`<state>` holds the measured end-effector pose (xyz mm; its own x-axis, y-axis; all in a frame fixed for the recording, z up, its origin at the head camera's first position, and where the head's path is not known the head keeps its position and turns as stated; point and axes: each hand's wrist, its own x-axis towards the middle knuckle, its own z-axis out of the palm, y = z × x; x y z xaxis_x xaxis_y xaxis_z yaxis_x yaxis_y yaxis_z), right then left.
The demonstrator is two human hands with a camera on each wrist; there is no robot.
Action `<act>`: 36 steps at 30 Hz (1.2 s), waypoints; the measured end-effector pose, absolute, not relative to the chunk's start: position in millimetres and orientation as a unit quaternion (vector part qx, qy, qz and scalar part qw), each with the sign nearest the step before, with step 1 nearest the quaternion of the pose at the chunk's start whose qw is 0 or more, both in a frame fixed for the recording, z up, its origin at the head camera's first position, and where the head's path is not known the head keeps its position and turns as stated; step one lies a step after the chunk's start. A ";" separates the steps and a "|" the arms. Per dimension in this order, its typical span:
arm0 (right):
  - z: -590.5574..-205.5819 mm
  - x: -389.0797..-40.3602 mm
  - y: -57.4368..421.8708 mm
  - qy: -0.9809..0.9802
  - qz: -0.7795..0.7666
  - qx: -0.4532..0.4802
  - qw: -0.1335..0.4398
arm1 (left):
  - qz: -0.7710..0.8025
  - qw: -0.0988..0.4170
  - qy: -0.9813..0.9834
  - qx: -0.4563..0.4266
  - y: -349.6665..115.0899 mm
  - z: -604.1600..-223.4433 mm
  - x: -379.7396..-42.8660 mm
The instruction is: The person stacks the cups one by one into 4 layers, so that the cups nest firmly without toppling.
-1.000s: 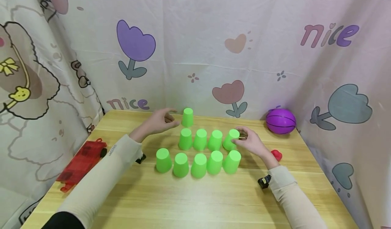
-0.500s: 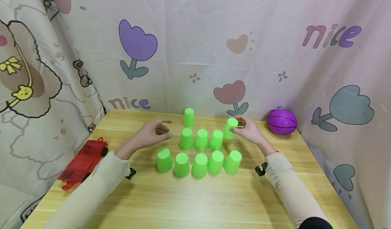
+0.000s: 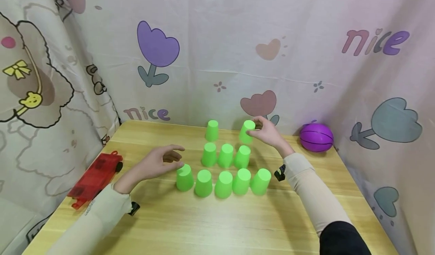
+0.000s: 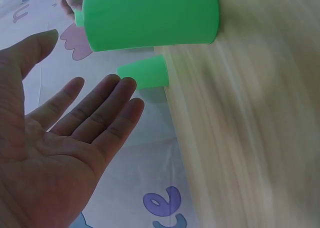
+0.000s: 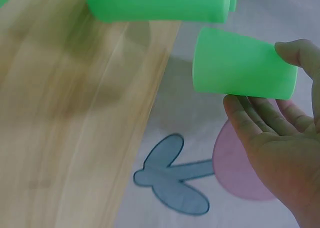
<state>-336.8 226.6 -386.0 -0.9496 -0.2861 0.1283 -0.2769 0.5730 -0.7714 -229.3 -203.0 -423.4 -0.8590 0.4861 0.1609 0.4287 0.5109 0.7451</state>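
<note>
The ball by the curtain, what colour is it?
The ball is purple with dark lines, clearest in the head view.

**Ten green cups, one ball, one red toy on the desk**

Ten green cups stand or hang upside down over the wooden desk [image 3: 217, 224]: five in the front row [image 3: 223, 180], three in the middle row [image 3: 225, 155], one alone at the back [image 3: 212, 130], and one cup in the air [image 3: 246, 132] in the right hand [image 3: 267, 133]. Two hands are in view, the left hand [image 3: 157, 164] among them. One purple ball [image 3: 316, 137] and one red toy truck [image 3: 95, 179] complete the count.
</note>
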 end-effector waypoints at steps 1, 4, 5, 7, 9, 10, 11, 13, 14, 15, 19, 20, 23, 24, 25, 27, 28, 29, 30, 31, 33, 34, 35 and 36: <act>-385.4 -339.1 223.0 0.887 -0.433 -0.161 0.007 | 0.421 0.034 0.867 0.264 -203.9 -424.0 -228.0; -384.8 -346.6 210.8 0.886 -0.434 -0.163 0.013 | 0.428 0.036 0.863 0.265 -207.1 -427.0 -224.2; -384.8 -348.9 206.8 0.886 -0.433 -0.166 0.014 | 0.430 0.037 0.862 0.267 -208.1 -428.6 -223.0; -384.9 -353.1 200.3 0.884 -0.434 -0.174 0.017 | 0.429 0.041 0.862 0.268 -209.0 -431.7 -220.5; -385.4 -356.6 195.3 0.884 -0.430 -0.180 0.018 | 0.429 0.045 0.860 0.272 -209.3 -434.6 -218.9; -385.8 -358.6 193.3 0.885 -0.429 -0.183 0.017 | 0.426 0.047 0.861 0.273 -209.5 -436.0 -218.0; -385.6 -360.1 191.5 0.885 -0.426 -0.185 0.018 | 0.425 0.050 0.862 0.273 -209.5 -437.1 -217.3; -385.5 -363.7 188.3 0.889 -0.418 -0.185 0.021 | 0.424 0.053 0.861 0.275 -210.0 -439.1 -215.9; -385.4 -365.7 186.9 0.891 -0.415 -0.184 0.022 | 0.426 0.053 0.860 0.276 -210.3 -440.1 -215.3; -385.4 -367.7 185.3 0.893 -0.411 -0.183 0.024 | 0.427 0.053 0.859 0.277 -210.4 -440.8 -214.7; -385.1 -375.1 178.4 0.894 -0.407 -0.187 0.031 | 0.437 0.056 0.853 0.281 -210.7 -444.3 -212.8; -385.0 -376.3 176.7 0.894 -0.406 -0.188 0.032 | 0.437 0.056 0.852 0.281 -210.5 -445.2 -212.3; -385.4 -378.9 171.0 0.892 -0.408 -0.190 0.038 | 0.436 0.059 0.852 0.284 -209.5 -447.7 -211.0; -386.0 -379.7 169.2 0.892 -0.409 -0.189 0.040 | 0.435 0.059 0.852 0.284 -209.2 -448.4 -210.5; -387.2 -380.6 167.4 0.892 -0.409 -0.189 0.041 | 0.435 0.059 0.852 0.285 -209.0 -449.1 -210.2; -389.4 -381.5 163.9 0.890 -0.412 -0.188 0.047 | 0.433 0.058 0.854 0.283 -208.6 -450.2 -209.5; -390.8 -382.1 162.1 0.890 -0.413 -0.188 0.049 | 0.433 0.057 0.854 0.282 -208.6 -450.7 -209.2; -392.7 -383.2 160.6 0.890 -0.411 -0.189 0.049 | 0.433 0.056 0.856 0.279 -208.7 -451.0 -209.0; -394.7 -384.4 159.1 0.891 -0.410 -0.190 0.050 | 0.431 0.054 0.857 0.277 -208.8 -451.4 -208.7; -396.2 -385.1 157.5 0.891 -0.408 -0.190 0.051 | 0.431 0.054 0.857 0.276 -208.9 -451.7 -208.5; -399.0 -386.9 155.0 0.894 -0.402 -0.190 0.050 | 0.430 0.053 0.858 0.276 -209.0 -452.3 -208.0; -400.5 -387.5 154.3 0.896 -0.399 -0.190 0.050 | 0.430 0.052 0.858 0.277 -208.9 -452.7 -207.8; -401.9 -388.1 153.8 0.897 -0.396 -0.189 0.050 | 0.432 0.052 0.857 0.277 -208.6 -452.9 -207.4; -402.8 -388.2 153.3 0.898 -0.395 -0.188 0.052 | 0.432 0.050 0.856 0.278 -208.4 -453.2 -207.1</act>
